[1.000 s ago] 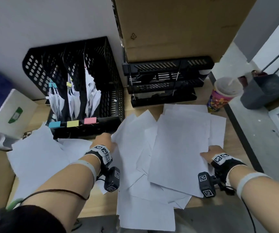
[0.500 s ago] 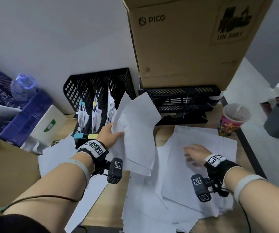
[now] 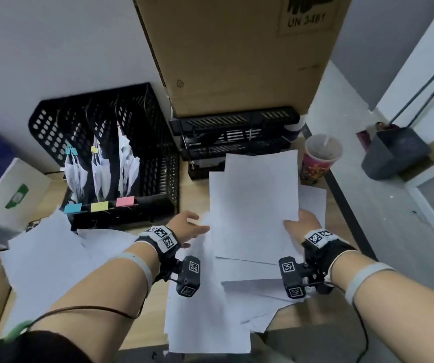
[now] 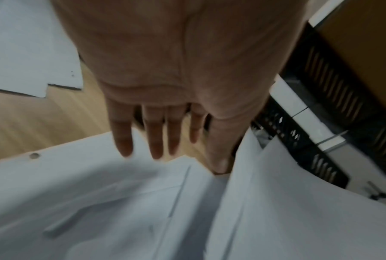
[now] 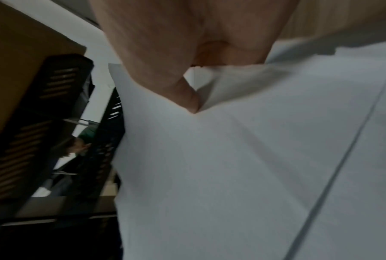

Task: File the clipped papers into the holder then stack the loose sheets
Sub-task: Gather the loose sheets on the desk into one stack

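A black mesh file holder (image 3: 158, 142) stands at the back left, with clipped papers (image 3: 100, 166) upright in three slots behind cyan, yellow and pink labels. Over the table's middle, a bunch of loose white sheets (image 3: 255, 195) is held tilted up. My right hand (image 3: 299, 224) pinches the bunch's right edge, and its thumb (image 5: 187, 98) lies on top of the paper. My left hand (image 3: 192, 226) is at the left edge with fingers (image 4: 156, 140) straight. Its thumb lies against the raised sheets (image 4: 299, 219). More loose sheets (image 3: 210, 310) lie scattered below, and another heap (image 3: 43, 252) lies at left.
A big cardboard box (image 3: 236, 61) sits on stacked black letter trays (image 3: 236, 137) right behind the sheets. A paper cup (image 3: 320, 158) stands at the table's right edge, and a white box (image 3: 9, 192) lies far left. A grey bin (image 3: 393, 153) is on the floor.
The sheets my left hand held up near the holder have moved right to the middle. My right hand left the table and now pinches them; my left hand's fingers have straightened.
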Action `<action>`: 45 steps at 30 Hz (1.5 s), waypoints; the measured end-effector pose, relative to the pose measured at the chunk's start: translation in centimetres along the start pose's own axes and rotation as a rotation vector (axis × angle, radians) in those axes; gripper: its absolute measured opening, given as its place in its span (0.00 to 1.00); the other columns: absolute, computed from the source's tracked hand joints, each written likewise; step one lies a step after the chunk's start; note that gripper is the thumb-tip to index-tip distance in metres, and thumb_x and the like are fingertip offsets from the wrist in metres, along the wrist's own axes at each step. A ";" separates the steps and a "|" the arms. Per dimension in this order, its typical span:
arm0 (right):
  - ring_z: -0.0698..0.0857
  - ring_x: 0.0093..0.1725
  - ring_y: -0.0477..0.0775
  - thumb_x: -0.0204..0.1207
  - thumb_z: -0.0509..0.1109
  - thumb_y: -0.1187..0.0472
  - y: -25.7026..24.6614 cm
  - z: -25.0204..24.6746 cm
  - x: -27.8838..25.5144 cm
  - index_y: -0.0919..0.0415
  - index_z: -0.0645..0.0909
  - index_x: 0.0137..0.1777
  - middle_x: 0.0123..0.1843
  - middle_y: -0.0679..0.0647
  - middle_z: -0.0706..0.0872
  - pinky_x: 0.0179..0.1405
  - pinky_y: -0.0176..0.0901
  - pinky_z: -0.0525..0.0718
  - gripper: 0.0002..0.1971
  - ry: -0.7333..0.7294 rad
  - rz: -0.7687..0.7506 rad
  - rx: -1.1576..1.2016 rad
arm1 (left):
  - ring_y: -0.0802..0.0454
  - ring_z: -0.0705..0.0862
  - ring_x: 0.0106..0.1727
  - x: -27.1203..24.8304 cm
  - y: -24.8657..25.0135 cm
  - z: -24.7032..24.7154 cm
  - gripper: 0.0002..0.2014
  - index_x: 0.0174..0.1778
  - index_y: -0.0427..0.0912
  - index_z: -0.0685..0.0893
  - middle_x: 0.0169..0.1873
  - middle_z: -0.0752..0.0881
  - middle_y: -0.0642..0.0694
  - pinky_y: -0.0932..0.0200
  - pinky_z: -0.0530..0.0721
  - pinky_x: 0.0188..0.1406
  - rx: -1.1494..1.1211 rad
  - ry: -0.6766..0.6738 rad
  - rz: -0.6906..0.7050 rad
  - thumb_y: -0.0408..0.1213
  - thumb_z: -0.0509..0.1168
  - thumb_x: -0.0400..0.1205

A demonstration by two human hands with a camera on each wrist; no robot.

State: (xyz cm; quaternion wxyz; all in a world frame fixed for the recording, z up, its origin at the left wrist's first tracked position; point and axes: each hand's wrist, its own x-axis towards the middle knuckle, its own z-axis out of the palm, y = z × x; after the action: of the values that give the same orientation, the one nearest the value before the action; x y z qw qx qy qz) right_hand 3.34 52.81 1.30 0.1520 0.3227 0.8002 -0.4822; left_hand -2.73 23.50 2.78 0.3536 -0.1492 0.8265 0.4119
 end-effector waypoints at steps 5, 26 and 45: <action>0.84 0.44 0.65 0.72 0.61 0.65 5.1 -1.1 2.2 0.65 0.80 0.52 0.50 0.65 0.87 0.44 0.44 0.80 0.11 0.006 0.178 -0.280 | 0.40 0.84 0.63 1.8 -4.5 -0.1 0.41 0.74 0.36 0.73 0.65 0.83 0.40 0.53 0.83 0.57 0.513 0.204 -0.344 0.53 0.79 0.70; 0.71 0.75 0.58 0.75 0.72 0.58 1.0 6.1 -1.9 0.52 0.74 0.73 0.74 0.57 0.70 0.72 0.41 0.68 0.26 0.011 -0.380 -0.373 | 0.46 0.84 0.42 1.1 -6.2 1.9 0.13 0.46 0.37 0.88 0.40 0.87 0.44 0.57 0.78 0.43 0.118 0.151 0.115 0.44 0.66 0.84; 0.54 0.84 0.64 0.65 0.60 0.43 0.0 11.7 0.3 0.37 0.69 0.73 0.84 0.53 0.57 0.79 0.68 0.62 0.32 -0.499 -0.258 -1.024 | 0.45 0.76 0.36 -6.5 -3.5 -13.3 0.20 0.23 0.47 0.70 0.24 0.75 0.47 0.58 0.72 0.40 0.229 0.725 0.290 0.28 0.61 0.81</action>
State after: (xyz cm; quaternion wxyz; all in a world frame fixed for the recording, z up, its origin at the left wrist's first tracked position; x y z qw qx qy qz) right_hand 2.25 42.74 -4.59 0.4126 -0.0151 0.9041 -0.1100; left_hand -2.38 10.57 10.85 -0.0083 -0.1264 0.9505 0.2836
